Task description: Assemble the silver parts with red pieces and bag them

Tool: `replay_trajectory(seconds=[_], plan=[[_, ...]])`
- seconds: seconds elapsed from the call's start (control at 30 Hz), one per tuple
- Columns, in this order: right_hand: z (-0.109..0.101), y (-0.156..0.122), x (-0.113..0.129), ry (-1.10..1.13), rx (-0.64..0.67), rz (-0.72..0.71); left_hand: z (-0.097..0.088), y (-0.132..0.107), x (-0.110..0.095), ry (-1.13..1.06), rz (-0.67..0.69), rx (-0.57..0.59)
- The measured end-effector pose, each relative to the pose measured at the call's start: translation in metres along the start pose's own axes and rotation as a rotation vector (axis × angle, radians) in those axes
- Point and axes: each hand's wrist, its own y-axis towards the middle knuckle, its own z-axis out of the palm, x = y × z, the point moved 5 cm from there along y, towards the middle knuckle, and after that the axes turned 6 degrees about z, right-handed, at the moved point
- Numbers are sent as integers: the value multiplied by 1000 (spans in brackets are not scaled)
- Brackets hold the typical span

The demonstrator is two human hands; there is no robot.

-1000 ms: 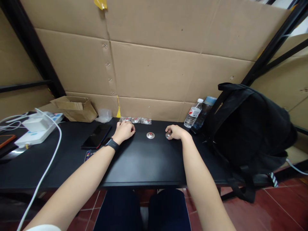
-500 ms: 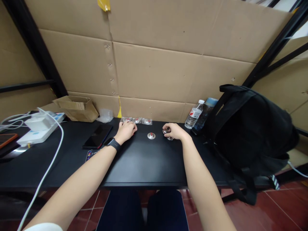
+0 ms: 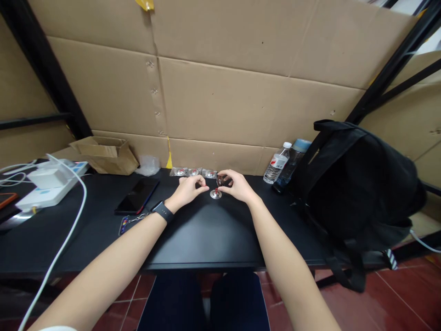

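A shiny round metal piece (image 3: 216, 195), with red at its centre, lies on the black table between my hands. My right hand (image 3: 237, 185) is closed, thumb and fingers around another shiny round metal piece (image 3: 220, 180), tilted just above and behind the first one. Its fingers partly hide it. From the left, my left hand (image 3: 190, 189) comes close to the lying piece, thumb and forefinger pinched together. A speck of red shows at those fingertips, too small to name. Behind my hands, several metal pieces in clear wrappers (image 3: 195, 172) lie in a row.
To the left are a phone (image 3: 138, 195), a keychain (image 3: 124, 225), a paper bag (image 3: 110, 156), crumpled plastic (image 3: 149, 165) and a white power strip (image 3: 51, 188) with cables. Two bottles (image 3: 276, 163) and a black backpack (image 3: 358, 193) stand on the right. Cardboard (image 3: 223, 105) walls the back.
My right hand has moved left with its metal piece to the one lying on the table. My left hand has come away from the wrapped pieces, moving right and pinching.
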Motion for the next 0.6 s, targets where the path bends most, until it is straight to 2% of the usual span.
replay_trajectory(seconds=[0.1,0.33,0.6], plan=[[1,1,4,41,-38,6,-2,1,1,-42,-10,-13],[11,1,9,105,-13,28,-1,1,0,-90,46,5],[17,2,12,183,-28,42,1,2,3,-264,45,-63]])
